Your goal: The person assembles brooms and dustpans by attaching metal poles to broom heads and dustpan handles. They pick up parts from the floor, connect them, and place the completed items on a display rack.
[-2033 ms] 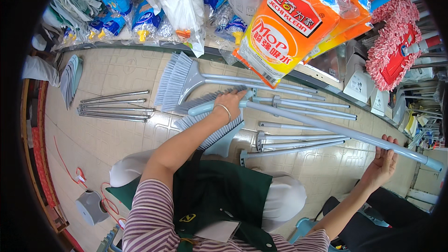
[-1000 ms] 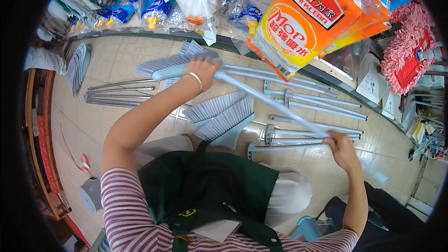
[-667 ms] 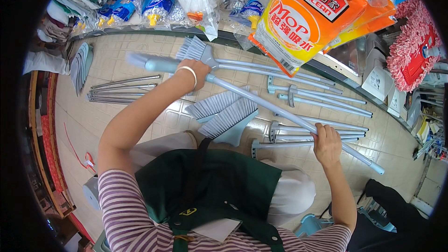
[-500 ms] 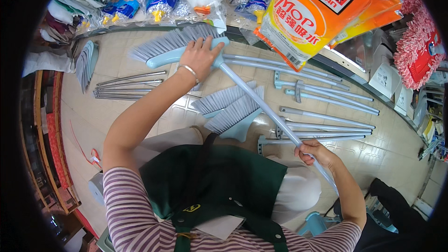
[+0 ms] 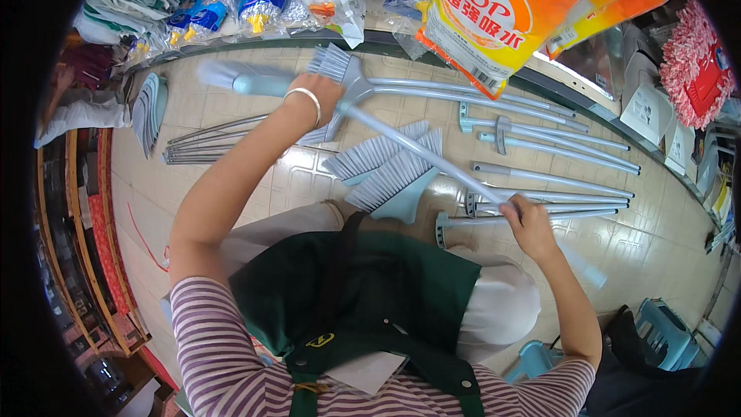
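Both my hands hold one long-handled broom (image 5: 432, 158) with a light blue head and a grey-blue pole. It slants from upper left to lower right above the floor. My left hand (image 5: 318, 96), with a bracelet on its wrist, is closed round the head end by the pole joint. The bristle end of that head (image 5: 258, 83) is smeared by motion. Further down the pole, my right hand (image 5: 529, 225) is closed round it, and the pole's far end is blurred. Two loose broom heads (image 5: 401, 185) with grey bristles lie overlapping on the floor below the pole.
Several grey poles (image 5: 556, 177) lie on the floor at right, and thin metal rods (image 5: 208, 143) at left. Stacked grey-blue dustpan-like pieces (image 5: 150, 112) stand far left. Orange mop packages (image 5: 486, 23) overhang the far edge. A blue stool (image 5: 664, 332) stands lower right.
The broom has shifted left and its pole lies flatter. My right hand has moved up and slightly right, my left hand slightly left. Another bristled head behind the left hand now shows.
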Tool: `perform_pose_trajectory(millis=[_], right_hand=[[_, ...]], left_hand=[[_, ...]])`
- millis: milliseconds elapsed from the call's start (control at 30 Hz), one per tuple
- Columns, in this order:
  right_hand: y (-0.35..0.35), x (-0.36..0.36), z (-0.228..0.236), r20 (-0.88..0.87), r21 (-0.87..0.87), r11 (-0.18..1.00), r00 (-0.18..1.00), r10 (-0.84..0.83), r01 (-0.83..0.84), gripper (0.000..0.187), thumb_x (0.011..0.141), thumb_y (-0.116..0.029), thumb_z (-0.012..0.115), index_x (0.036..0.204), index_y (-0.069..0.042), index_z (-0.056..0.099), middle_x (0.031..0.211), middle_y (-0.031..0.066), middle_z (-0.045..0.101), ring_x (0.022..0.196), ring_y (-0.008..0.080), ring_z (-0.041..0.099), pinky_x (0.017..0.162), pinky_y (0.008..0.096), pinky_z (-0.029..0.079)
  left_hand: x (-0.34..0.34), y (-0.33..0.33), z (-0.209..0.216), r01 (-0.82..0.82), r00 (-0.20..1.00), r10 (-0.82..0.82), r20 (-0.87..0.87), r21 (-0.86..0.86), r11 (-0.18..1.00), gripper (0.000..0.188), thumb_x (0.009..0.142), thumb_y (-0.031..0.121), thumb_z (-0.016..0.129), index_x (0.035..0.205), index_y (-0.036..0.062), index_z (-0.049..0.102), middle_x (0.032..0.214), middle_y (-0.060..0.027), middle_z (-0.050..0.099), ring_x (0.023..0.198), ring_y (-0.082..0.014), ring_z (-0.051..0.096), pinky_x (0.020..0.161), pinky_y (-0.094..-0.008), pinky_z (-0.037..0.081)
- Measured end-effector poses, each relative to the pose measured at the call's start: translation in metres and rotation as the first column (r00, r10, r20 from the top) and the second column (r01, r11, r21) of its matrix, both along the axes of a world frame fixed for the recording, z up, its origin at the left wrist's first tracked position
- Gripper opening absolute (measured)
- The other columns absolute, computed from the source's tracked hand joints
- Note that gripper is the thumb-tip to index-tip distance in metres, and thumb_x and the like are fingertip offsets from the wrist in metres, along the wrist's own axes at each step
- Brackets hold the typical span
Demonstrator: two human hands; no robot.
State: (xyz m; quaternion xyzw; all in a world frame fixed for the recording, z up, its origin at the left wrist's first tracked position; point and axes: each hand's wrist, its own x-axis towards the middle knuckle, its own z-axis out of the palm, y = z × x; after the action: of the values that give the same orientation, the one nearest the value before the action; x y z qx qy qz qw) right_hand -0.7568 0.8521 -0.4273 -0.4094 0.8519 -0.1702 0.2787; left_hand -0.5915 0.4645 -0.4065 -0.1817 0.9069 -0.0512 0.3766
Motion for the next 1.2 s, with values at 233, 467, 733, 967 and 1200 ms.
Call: perform_pose_trajectory(millis=[233,467,733,967,1200], right_hand=[[0.020,-0.029,-0.029,0.834,0.162,0.982,0.518,-0.191,0.101,0.029,0.089,-0.032,0.057,0.079,-0.006,0.055,0.060,0.0028,0.051,0.051,0.0143,0.047,0.049,0.0318,0.040],[0.004,-0.046,-0.034,-0.513,-0.279,0.923,0.854,0.090,-0.265,0.035,0.081,-0.039,0.062,0.086,-0.004,0.056,0.065,0.0096,0.055,0.059,0.0268,0.055,0.056,0.0365,0.044],[0.002,-0.033,-0.047,0.591,-0.012,0.980,0.789,0.165,-0.196,0.034,0.081,-0.036,0.061,0.082,-0.002,0.055,0.063,0.0125,0.059,0.066,0.0284,0.060,0.058,0.0363,0.047],[0.005,-0.028,-0.045,-0.507,-0.187,0.935,0.845,0.171,-0.302,0.031,0.085,-0.032,0.059,0.087,-0.002,0.054,0.065,0.0118,0.058,0.066,0.0285,0.060,0.056,0.0397,0.047],[0.008,0.004,-0.080,0.692,-0.033,0.988,0.710,0.133,-0.152,0.036,0.086,-0.038,0.059,0.077,-0.003,0.059,0.068,0.0111,0.059,0.058,0.0213,0.056,0.055,0.0353,0.045]], left_hand=[[0.007,0.011,-0.032,0.091,0.770,-0.227,-0.596,-0.249,0.964,0.071,0.068,-0.007,0.050,0.134,0.0182,0.043,0.124,-0.0208,0.050,0.112,-0.0358,0.050,0.094,-0.0442,0.041],[-0.008,0.014,-0.022,-0.011,0.998,0.011,0.070,0.003,1.000,0.053,0.073,-0.001,0.050,0.122,0.0187,0.056,0.112,-0.0153,0.061,0.103,-0.0314,0.058,0.089,-0.0411,0.046],[0.031,0.009,-0.049,0.179,0.766,-0.360,-0.532,-0.361,0.915,0.055,0.073,-0.001,0.049,0.124,0.0163,0.053,0.115,-0.0188,0.059,0.096,-0.0350,0.061,0.083,-0.0429,0.048],[0.015,0.015,-0.023,0.083,0.997,-0.083,-0.002,0.047,0.995,0.058,0.069,-0.001,0.052,0.122,0.0221,0.055,0.096,-0.0164,0.065,0.090,-0.0346,0.062,0.080,-0.0434,0.049],[0.041,0.010,-0.046,0.230,0.892,-0.341,-0.297,-0.352,0.907,0.064,0.072,0.000,0.055,0.132,0.0186,0.045,0.132,-0.0137,0.047,0.112,-0.0330,0.052,0.090,-0.0430,0.044]])
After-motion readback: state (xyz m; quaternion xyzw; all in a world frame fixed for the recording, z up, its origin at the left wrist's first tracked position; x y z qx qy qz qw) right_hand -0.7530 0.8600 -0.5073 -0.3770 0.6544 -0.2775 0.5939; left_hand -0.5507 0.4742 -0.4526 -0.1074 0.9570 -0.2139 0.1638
